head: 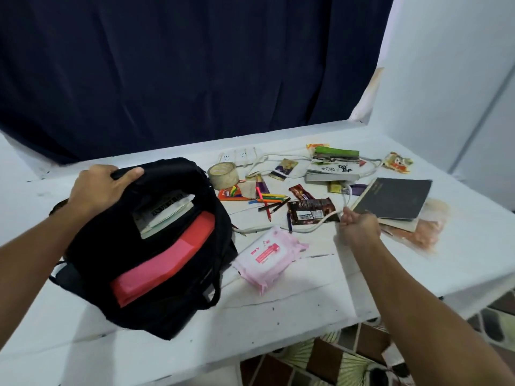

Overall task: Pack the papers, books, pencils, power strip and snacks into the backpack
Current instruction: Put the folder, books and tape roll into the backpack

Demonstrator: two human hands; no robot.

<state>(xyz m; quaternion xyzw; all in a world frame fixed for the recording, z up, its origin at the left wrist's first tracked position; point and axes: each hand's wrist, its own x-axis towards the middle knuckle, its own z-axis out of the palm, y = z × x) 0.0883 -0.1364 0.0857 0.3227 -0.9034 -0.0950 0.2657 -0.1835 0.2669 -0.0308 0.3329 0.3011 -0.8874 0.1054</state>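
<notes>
Both forearms reach forward from the lower edge of my view. My left hand (97, 188) grips the top edge of the black backpack (150, 254), fingers curled over the fabric, and holds the mouth open. The backpack stands on the left part of the white worktop (292, 296). Inside the back compartment I see papers or a booklet with white pages (163, 213), and in front of it a red and pink folder (167, 257) stands out of the pocket. So I judge that some of the papers are already packed.

My right hand (358, 228) is closed around the white cable (315, 225) of the power strip (241, 156). The strip itself lies at the far edge of the worktop, well apart from the hand, and the cable runs in loops between the other things. I think the power strip is the step in hand, and it is not yet in the backpack.

Much is left. The coloured pencils (271, 200) lie loose near the middle. A thick white book (333, 172) and a dark notebook (393, 199) are on the right side, the notebook just beside my right hand. Snack packets (310, 210) are scattered around them. A pink pack of wipes (269, 254) lies just beside the backpack, and a roll of tape (223, 175) stands behind it; these two are not named in the task
</notes>
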